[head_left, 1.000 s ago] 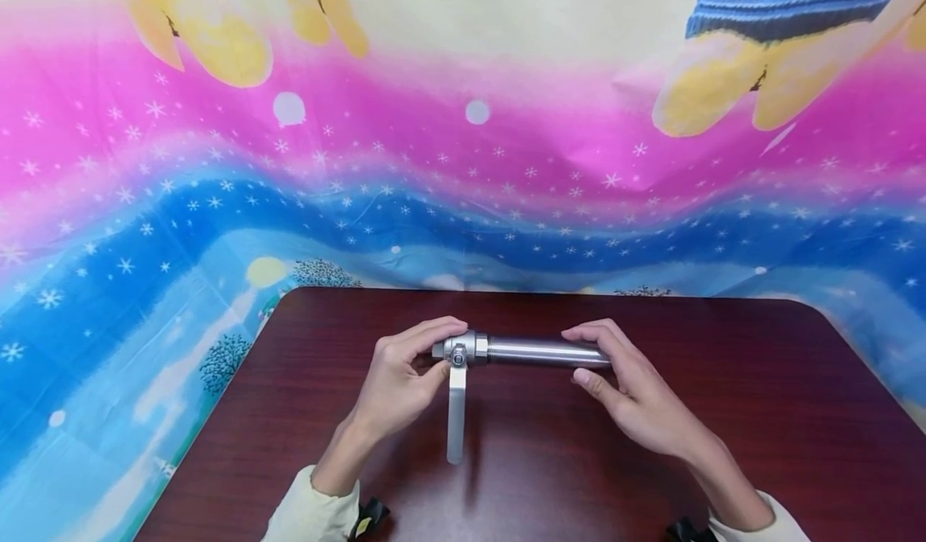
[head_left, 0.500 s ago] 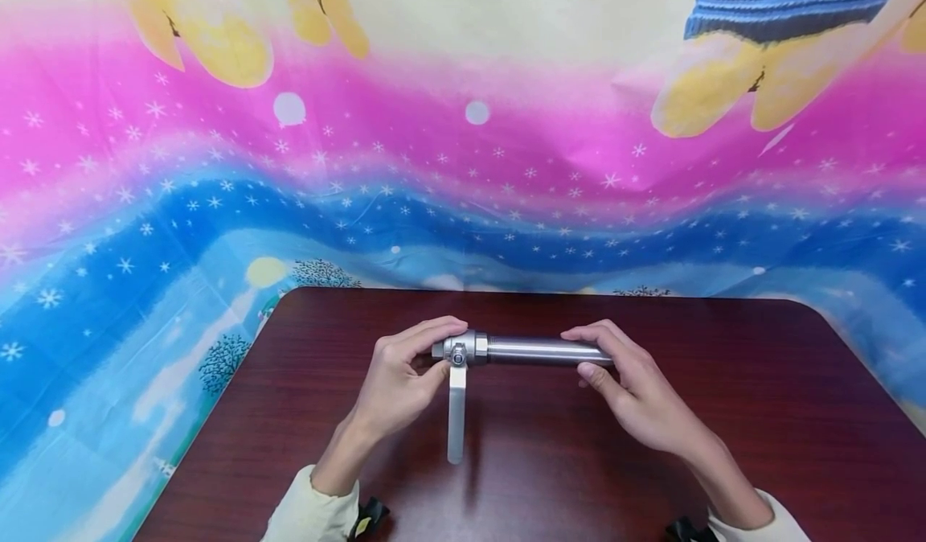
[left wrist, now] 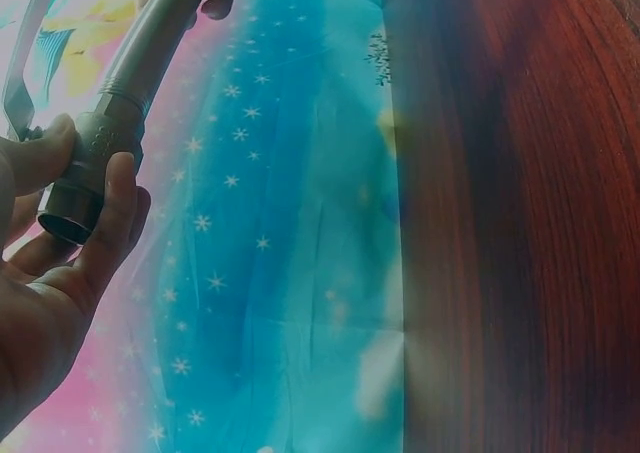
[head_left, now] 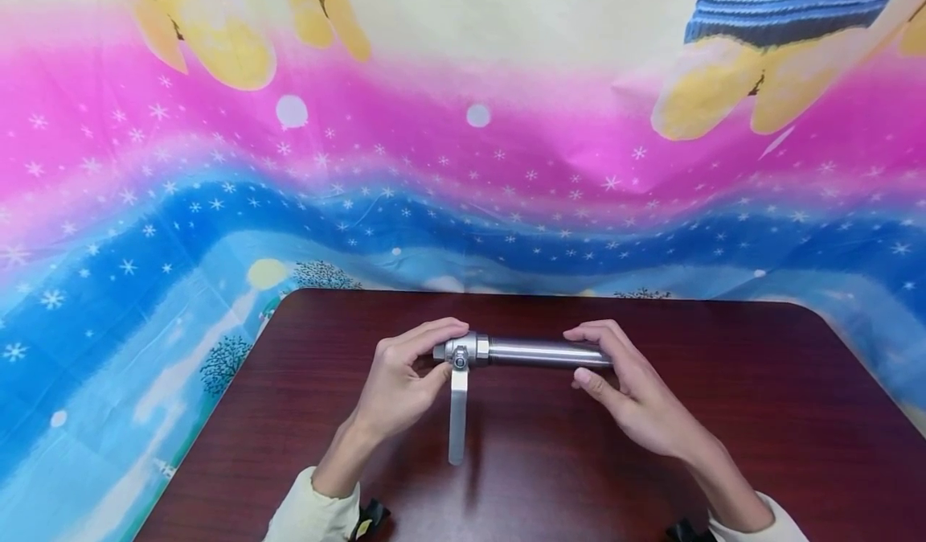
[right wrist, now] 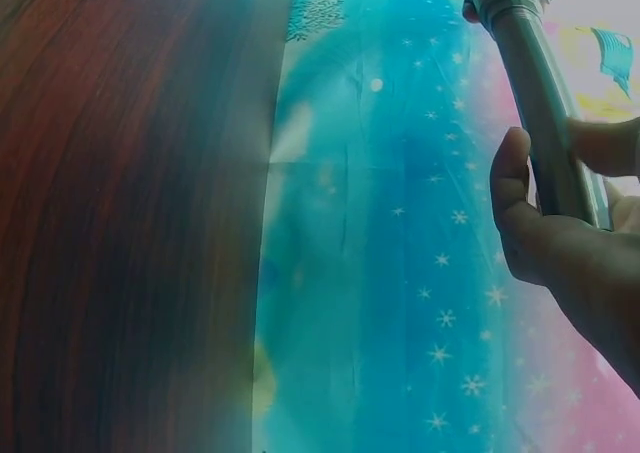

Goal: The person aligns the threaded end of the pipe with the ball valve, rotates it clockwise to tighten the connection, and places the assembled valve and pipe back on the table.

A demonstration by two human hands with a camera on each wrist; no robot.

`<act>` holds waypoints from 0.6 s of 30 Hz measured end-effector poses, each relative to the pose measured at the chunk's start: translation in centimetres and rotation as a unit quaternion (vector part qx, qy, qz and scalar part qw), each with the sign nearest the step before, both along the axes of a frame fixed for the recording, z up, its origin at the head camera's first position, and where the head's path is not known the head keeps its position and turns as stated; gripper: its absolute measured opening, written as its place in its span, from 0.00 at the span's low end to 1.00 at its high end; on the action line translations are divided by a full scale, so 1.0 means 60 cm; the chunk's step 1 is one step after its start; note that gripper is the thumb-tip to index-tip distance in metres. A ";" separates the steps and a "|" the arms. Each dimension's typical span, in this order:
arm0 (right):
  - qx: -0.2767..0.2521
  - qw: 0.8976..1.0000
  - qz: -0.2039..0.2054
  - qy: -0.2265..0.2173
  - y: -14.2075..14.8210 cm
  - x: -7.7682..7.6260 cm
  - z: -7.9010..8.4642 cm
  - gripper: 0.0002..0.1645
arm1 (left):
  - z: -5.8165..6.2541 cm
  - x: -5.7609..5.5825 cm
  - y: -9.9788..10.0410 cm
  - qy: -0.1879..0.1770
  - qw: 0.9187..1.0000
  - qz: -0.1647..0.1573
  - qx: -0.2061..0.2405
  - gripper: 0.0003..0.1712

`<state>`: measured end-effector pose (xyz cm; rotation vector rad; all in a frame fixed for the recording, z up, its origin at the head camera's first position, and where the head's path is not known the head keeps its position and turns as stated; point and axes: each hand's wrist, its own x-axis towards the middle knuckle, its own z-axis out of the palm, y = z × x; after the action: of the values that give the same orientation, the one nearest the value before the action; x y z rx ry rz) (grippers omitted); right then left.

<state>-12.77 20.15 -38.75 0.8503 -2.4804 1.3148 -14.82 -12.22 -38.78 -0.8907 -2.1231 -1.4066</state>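
A silvery ball valve [head_left: 463,349] is joined to a straight metal pipe [head_left: 542,352], and the two are held level above the table. From the valve a flat lever handle [head_left: 458,417] points toward the person. My left hand [head_left: 401,381] grips the valve body between thumb and fingers; in the left wrist view its open round end [left wrist: 70,213] shows between them. At the pipe's far right end, my right hand [head_left: 637,393] has its fingers curled round one side. In the right wrist view the right thumb [right wrist: 605,145] lies against the pipe; the palm hides its end.
Below the hands is a dark red wooden table [head_left: 550,478] with rounded back corners. Behind and beside it hangs a pink and blue printed cloth [head_left: 434,164] with snowflakes. Pale sleeves [head_left: 314,510] and black wrist straps [head_left: 370,519] are at the lower edge.
My right thumb has shifted slightly along the pipe and back, and the pipe's sheen has changed a little. My left hand and the lever handle keep their pose.
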 end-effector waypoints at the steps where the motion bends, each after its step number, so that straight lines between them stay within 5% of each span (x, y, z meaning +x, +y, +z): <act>1: 0.003 1.000 -0.001 0.004 0.000 0.001 0.000 0.29 | 0.000 0.000 0.000 0.001 1.000 0.001 -0.001 0.31; 10: 0.013 0.999 -0.015 0.043 -0.002 -0.001 0.001 0.31 | -0.001 0.001 0.001 -0.002 1.000 -0.005 0.006 0.30; 18: -0.008 1.000 -0.004 0.026 -0.001 -0.003 0.002 0.26 | 0.000 0.001 0.000 0.000 1.000 -0.010 0.010 0.30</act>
<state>-12.93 20.10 -38.65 0.8597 -2.4283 1.2923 -14.77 -12.19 -38.75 -0.9055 -2.1026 -1.4355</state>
